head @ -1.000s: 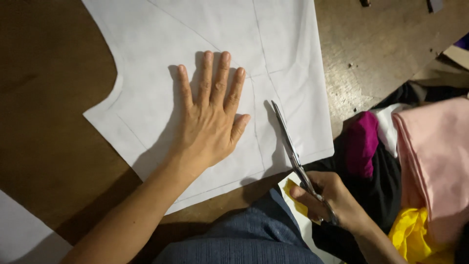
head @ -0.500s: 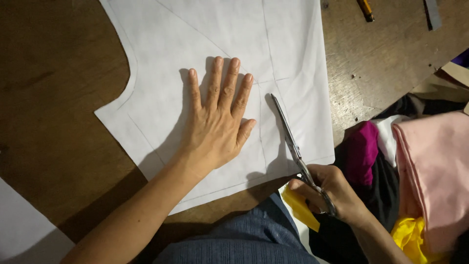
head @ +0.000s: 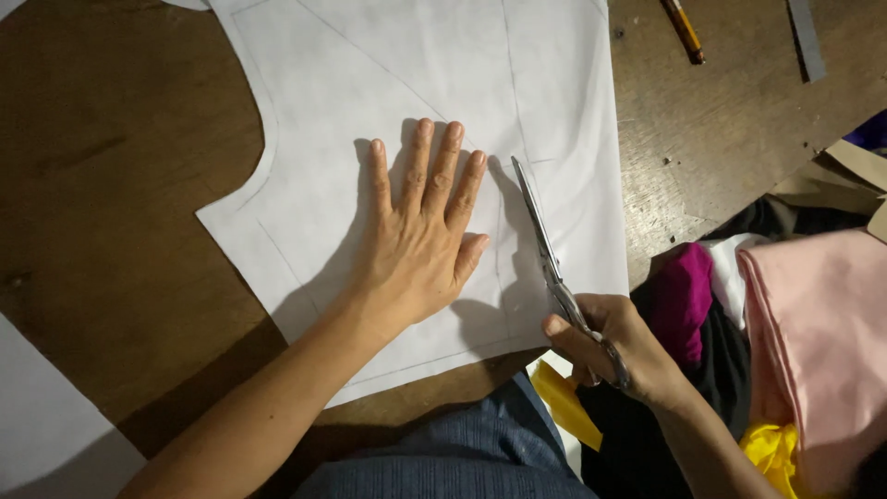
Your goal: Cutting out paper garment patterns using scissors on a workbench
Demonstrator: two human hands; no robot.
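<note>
A brown-and-yellow pencil [head: 683, 30] lies on the dark wooden table [head: 111, 185] at my far right, near a grey flat strip [head: 807, 39]. Beside me sit folded pink fabric [head: 813, 323], magenta cloth [head: 684, 300] and crumpled yellow cloth [head: 771, 453].

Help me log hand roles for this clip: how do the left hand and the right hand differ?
The left hand lies flat, fingers spread, on the white paper pattern; the right hand is curled around the scissors handles. The left hand rests mid-sheet; the right sits at its near edge. Both are bare.
</note>
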